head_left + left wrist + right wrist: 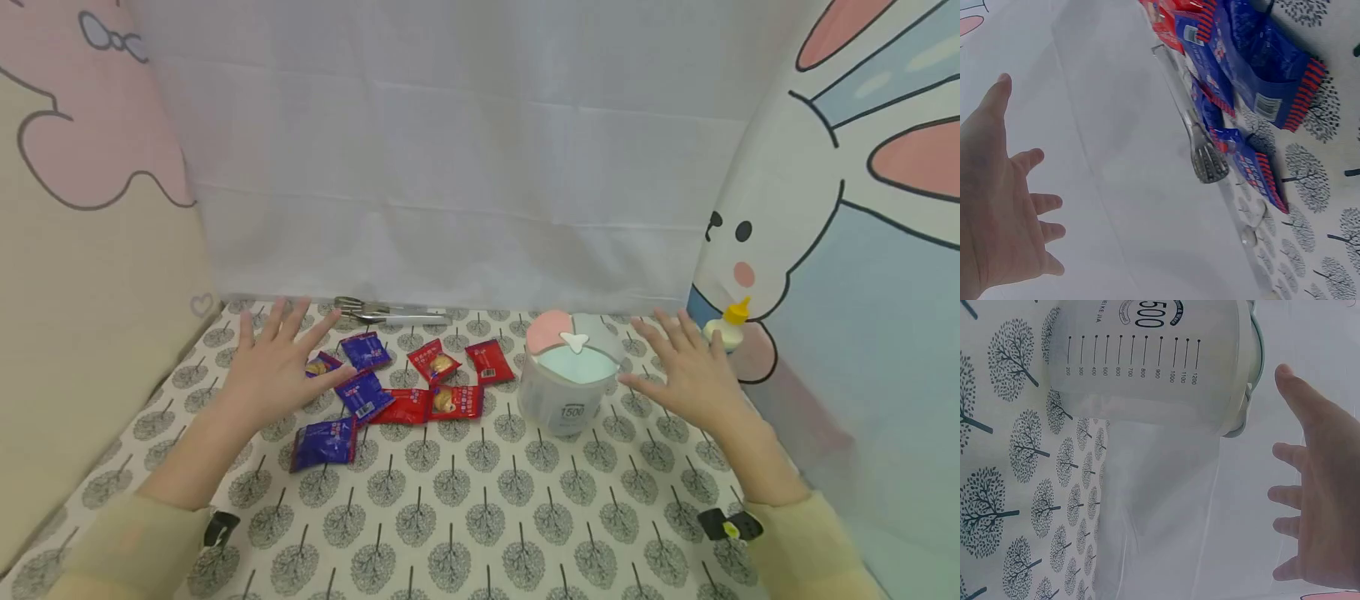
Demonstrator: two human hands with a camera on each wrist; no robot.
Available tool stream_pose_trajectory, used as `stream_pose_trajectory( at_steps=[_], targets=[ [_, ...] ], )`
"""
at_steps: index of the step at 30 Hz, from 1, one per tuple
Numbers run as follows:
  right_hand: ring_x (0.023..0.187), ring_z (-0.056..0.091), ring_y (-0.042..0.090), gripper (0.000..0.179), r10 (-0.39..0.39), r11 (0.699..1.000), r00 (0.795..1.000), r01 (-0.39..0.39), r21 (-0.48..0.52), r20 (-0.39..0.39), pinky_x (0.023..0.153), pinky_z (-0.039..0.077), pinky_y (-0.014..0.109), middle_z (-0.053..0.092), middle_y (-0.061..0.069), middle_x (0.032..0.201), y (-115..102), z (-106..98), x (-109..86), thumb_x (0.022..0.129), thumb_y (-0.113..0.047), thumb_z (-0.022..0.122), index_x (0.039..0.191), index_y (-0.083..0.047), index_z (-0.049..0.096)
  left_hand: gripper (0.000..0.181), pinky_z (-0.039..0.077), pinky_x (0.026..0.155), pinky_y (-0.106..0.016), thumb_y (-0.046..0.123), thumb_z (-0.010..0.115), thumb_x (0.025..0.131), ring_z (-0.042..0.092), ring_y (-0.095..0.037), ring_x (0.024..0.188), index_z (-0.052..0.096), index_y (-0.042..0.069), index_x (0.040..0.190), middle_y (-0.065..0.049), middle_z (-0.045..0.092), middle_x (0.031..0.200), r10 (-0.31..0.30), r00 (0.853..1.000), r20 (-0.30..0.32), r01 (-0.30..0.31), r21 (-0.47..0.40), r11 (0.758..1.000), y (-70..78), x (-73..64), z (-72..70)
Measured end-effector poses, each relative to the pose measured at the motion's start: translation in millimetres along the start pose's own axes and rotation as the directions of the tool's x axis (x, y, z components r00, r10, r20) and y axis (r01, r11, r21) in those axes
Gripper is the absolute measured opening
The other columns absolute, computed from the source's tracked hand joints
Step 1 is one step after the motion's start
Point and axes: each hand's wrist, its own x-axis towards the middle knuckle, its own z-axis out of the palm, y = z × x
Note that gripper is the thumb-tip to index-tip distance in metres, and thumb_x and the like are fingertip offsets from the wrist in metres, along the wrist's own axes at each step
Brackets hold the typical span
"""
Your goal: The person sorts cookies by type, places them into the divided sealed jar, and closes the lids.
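Note:
My left hand point(279, 367), fingers spread, is held over the left side of the table and grips nothing. Near it lie several blue-purple snack packets point(326, 442), also seen in the left wrist view, with several red snack packets point(490, 362) to their right. My right hand point(692, 377) is likewise spread and holds nothing. Just left of it stands a clear plastic measuring canister point(561, 404) with a pink, grey and mint lid point(577, 362). In the right wrist view a scale runs down the canister's side point(1141, 362), and a gap separates it from my thumb.
Metal tongs with a slotted head point(1208, 162) lie along the table's back edge. A small bottle with a yellow nozzle point(727, 327) stands behind my right hand. White cloth point(450, 167) hangs at the back. Printed panels point(885, 333) flank both sides of the tree-patterned tablecloth point(465, 517).

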Motion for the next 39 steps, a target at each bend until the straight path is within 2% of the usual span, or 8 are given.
stream_pose_trajectory(
  at_steps=[6,11,16,21,24,28,32,39],
  targets=[
    [0.144,0.003,0.038,0.083,-0.039,0.999,0.998,0.039,0.017,-0.039,0.105,0.003,0.075,0.013,0.014,0.157,4.2,-7.4,10.0,0.085,-0.061,0.055,0.15,-0.022,0.024,0.087,-0.029,0.104,-0.052,0.079,0.034,0.082,-0.02,-0.03,0.141,0.004,0.034,0.151,-0.009,-0.01,0.157,0.039,0.999,-0.017,-0.039,0.006,0.999,20.6,14.8,-13.5],
    [0.145,0.002,0.032,0.082,-0.11,0.993,0.989,0.113,0.027,-0.1,0.108,0.005,0.071,0.014,0.011,0.158,6.2,-12.7,18.5,0.084,-0.058,0.059,0.15,-0.023,0.024,0.087,-0.026,0.107,-0.052,0.078,0.034,0.082,-0.019,-0.028,0.142,0.004,0.035,0.151,-0.008,-0.01,0.158,0.116,0.993,-0.031,-0.115,0.02,0.993,48.1,30.1,-24.5],
    [0.146,0.004,0.028,0.082,-0.177,0.979,0.976,0.187,0.076,-0.125,0.109,0.017,0.067,0.013,0.007,0.158,5.3,-14.3,26.2,0.084,-0.053,0.063,0.15,-0.026,0.023,0.088,-0.021,0.111,-0.051,0.081,0.029,0.081,-0.019,-0.027,0.142,0.003,0.035,0.151,-0.006,-0.011,0.158,0.212,0.976,-0.051,-0.21,0.051,0.976,80.8,45.8,-25.8],
    [0.146,0.009,0.027,0.083,-0.232,0.958,0.965,0.249,0.141,-0.126,0.101,0.025,0.071,0.012,0.0,0.159,3.9,-8.7,30.5,0.082,-0.049,0.066,0.15,-0.027,0.024,0.088,-0.017,0.113,-0.051,0.081,0.03,0.081,-0.016,-0.025,0.143,0.005,0.034,0.151,-0.005,-0.009,0.158,0.311,0.946,-0.094,-0.312,0.004,0.95,112.3,62.6,-13.5],
    [0.145,0.012,0.029,0.082,-0.25,0.926,0.961,0.273,0.259,-0.119,0.098,0.025,0.074,0.013,0.0,0.159,3.2,-1.8,31.3,0.082,-0.042,0.07,0.15,-0.026,0.025,0.085,-0.015,0.114,-0.05,0.078,0.033,0.083,-0.014,-0.023,0.144,0.006,0.034,0.152,-0.003,-0.006,0.159,0.366,0.924,-0.112,-0.375,-0.062,0.925,129.2,72.3,-2.3],
    [0.144,0.013,0.031,0.083,-0.272,0.847,0.957,0.287,0.447,-0.099,0.1,0.024,0.073,0.015,-0.001,0.158,3.9,10.7,31.9,0.081,-0.031,0.074,0.149,-0.024,0.028,0.082,-0.011,0.116,-0.048,0.074,0.035,0.086,-0.013,-0.019,0.144,0.005,0.035,0.151,0.001,-0.005,0.159,0.418,0.901,-0.114,-0.432,-0.166,0.886,151.7,83.5,10.4],
    [0.142,0.021,0.031,0.083,-0.292,0.783,0.948,0.312,0.539,-0.125,0.104,0.026,0.068,0.021,0.001,0.157,9.7,25.3,32.8,0.077,-0.022,0.078,0.147,-0.022,0.033,0.08,-0.007,0.118,-0.045,0.067,0.044,0.087,-0.009,-0.017,0.145,0.01,0.034,0.151,0.003,-0.001,0.159,0.46,0.877,-0.142,-0.481,-0.282,0.83,171.5,94.2,23.3],
    [0.136,0.035,0.031,0.072,-0.283,0.756,0.949,0.309,0.578,-0.138,0.106,0.032,0.06,0.039,0.005,0.149,13.5,41.9,32.2,0.076,-0.02,0.079,0.14,-0.021,0.046,0.068,0.001,0.119,-0.041,0.053,0.051,0.092,0.006,-0.02,0.146,0.028,0.023,0.149,0.0,0.015,0.158,0.571,0.806,-0.159,-0.582,-0.388,0.714,198.1,103.2,40.3]
  ],
)
